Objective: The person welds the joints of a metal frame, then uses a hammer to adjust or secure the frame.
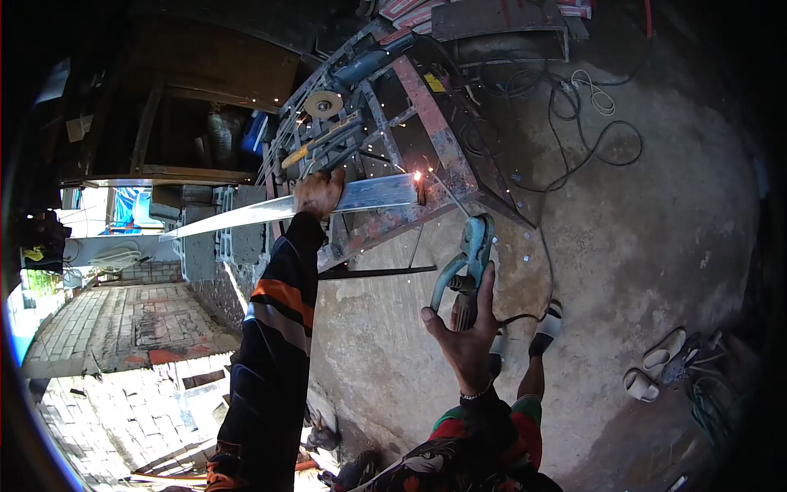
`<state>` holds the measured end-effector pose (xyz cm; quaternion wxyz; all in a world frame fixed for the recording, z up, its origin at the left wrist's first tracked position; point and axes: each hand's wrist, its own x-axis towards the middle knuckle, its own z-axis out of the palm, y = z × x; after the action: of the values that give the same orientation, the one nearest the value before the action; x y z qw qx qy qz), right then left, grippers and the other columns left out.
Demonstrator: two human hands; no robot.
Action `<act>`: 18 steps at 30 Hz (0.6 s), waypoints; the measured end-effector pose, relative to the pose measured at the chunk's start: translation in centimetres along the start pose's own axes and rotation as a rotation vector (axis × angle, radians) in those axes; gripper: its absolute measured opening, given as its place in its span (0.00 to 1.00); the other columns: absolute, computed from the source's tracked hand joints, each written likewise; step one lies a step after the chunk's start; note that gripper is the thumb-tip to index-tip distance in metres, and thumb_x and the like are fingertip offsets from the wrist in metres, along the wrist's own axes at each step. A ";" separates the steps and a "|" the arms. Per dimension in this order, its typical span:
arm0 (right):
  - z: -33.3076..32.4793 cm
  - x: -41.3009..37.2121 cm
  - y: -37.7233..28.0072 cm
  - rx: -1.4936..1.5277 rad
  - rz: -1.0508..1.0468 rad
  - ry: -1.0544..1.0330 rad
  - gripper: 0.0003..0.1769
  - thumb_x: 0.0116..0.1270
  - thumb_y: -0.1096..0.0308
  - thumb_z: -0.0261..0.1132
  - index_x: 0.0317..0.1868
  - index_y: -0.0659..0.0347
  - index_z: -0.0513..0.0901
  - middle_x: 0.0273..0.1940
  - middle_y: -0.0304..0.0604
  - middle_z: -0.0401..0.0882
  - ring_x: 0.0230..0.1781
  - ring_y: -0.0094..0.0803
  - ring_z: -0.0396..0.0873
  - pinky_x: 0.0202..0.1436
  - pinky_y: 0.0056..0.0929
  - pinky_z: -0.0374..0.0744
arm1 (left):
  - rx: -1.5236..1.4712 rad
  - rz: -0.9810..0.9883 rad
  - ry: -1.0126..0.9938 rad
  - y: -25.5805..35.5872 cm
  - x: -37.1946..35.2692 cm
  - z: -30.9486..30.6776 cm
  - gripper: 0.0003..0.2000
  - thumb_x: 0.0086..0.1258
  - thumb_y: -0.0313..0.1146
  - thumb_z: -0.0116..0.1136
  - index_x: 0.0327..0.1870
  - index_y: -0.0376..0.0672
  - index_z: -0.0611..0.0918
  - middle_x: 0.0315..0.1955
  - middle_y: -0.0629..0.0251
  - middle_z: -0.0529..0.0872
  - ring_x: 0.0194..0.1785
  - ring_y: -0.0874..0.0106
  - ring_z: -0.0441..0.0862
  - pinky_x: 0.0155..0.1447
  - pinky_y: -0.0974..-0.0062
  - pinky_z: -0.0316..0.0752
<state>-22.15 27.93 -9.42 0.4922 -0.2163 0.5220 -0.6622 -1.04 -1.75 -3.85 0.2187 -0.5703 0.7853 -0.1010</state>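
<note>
My left hand [320, 193] is closed round a long flat metal bar [373, 193] that lies across a metal frame table [434, 123]. My right hand [469, 340] grips a blue-green welding electrode holder [474, 246] by its handle. From the holder's jaws a thin electrode rod [448, 195] runs up to the bar's right end. At the rod's tip a bright orange glow [418, 176] shows, and sparks fly around it. An angle grinder [369, 66] and its disc [323, 104] lie on the frame, beside a tool with a yellow handle [297, 156].
Black cables [566, 164] loop over the concrete floor [615, 246]. Sandals [656, 361] lie at the right. A person's legs and sandalled feet [548, 324] show below the frame. Concrete blocks [198, 242] and a wooden cabinet [197, 82] stand at the left.
</note>
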 end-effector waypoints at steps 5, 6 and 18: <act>0.1 0.8 -0.4 -0.093 -0.056 -0.039 0.58 0.51 0.71 0.81 0.78 0.64 0.55 0.53 0.50 0.83 0.51 0.34 0.82 0.55 0.31 0.79 | -0.027 0.006 0.009 0.5 -0.3 -0.8 0.19 0.74 0.47 0.37 0.44 0.50 0.83 0.44 0.44 0.86 0.49 0.46 0.84 0.54 0.51 0.76; 0.1 0.8 -0.4 -0.106 -0.063 -0.053 0.58 0.51 0.70 0.81 0.78 0.63 0.55 0.54 0.51 0.83 0.51 0.35 0.82 0.55 0.32 0.79 | -0.012 0.011 0.018 0.3 -0.4 -0.5 0.21 0.74 0.49 0.37 0.44 0.49 0.84 0.44 0.43 0.86 0.50 0.46 0.84 0.56 0.51 0.76; 0.2 1.0 -0.9 -0.162 -0.068 -0.061 0.56 0.52 0.69 0.80 0.77 0.62 0.57 0.54 0.53 0.83 0.54 0.38 0.82 0.59 0.34 0.79 | -0.113 -0.090 -0.013 -0.2 0.4 0.2 0.28 0.74 0.54 0.35 0.45 0.42 0.86 0.44 0.41 0.86 0.51 0.45 0.84 0.57 0.54 0.75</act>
<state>-22.78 26.92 -8.72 0.4659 -0.2929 0.5511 -0.6273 -0.85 -2.15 -4.06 0.1865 -0.6172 0.7618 -0.0627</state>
